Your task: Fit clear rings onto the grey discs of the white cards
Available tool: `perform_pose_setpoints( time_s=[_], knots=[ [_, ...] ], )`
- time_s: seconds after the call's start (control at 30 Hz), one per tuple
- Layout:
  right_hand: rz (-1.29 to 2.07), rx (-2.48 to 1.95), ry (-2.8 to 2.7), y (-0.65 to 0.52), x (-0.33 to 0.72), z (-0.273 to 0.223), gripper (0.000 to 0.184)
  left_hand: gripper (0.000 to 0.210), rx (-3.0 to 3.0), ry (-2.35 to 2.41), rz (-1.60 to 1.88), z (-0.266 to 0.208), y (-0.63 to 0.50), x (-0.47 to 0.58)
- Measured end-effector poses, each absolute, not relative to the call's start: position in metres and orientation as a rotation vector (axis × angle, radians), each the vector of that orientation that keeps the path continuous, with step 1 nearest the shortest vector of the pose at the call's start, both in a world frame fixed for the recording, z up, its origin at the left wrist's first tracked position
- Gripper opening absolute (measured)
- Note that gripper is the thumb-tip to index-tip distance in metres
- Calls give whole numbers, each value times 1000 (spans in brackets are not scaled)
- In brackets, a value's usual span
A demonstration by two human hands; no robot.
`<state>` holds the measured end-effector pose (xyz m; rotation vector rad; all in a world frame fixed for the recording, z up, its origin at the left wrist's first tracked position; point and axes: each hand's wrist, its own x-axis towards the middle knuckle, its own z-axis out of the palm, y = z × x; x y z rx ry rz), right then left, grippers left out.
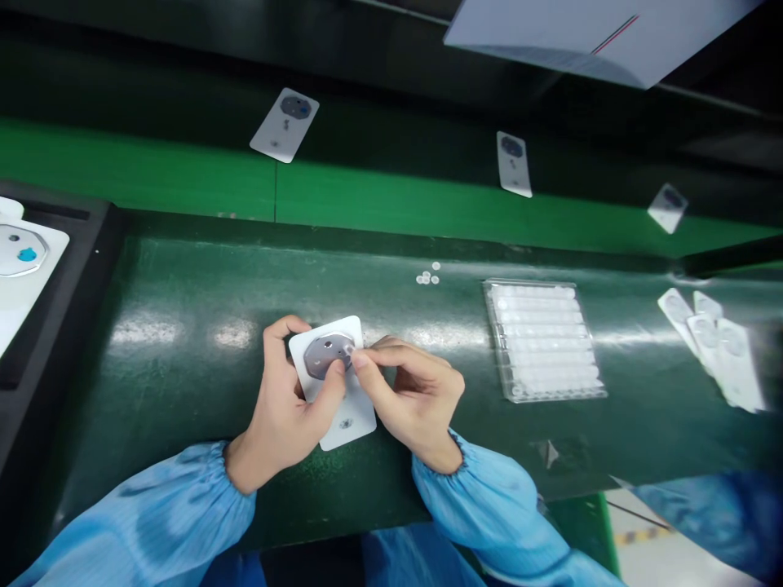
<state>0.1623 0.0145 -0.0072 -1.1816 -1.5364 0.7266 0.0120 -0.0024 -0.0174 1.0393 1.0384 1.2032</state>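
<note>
A white phone back cover with rounded corners and a grey octagonal camera plate is tilted above the green bench. My left hand grips it from the left, fingers behind and thumb across the front beside the plate. Thumb and index finger of my right hand pinch a small translucent round piece at the plate's right side. Whether that piece touches the plate I cannot tell. Several small clear discs lie loose on the bench beyond my hands.
To the right stands a clear plastic tray with white rows of small pieces. Several white covers overlap farther right. More covers lie on the bright green strip behind. A black stand with another cover is at left. Another person's blue sleeve shows lower right.
</note>
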Motion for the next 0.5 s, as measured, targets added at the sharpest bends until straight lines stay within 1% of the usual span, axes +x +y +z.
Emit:
perform_pose_setpoints(
  time_s=[0.1, 0.27, 0.5],
  knots=[
    [706, -1154, -1587, 15, 161, -5, 13, 39, 1028, 1052, 1222, -16, -2, 12],
    [662, -1185, -1620, 15, 160, -5, 11, 38, 1059, 1077, 1189, -15, -1, 12],
    [673, -1165, -1621, 14, 161, -5, 13, 37, 1051, 1065, 1215, -16, -1, 13]
  ],
)
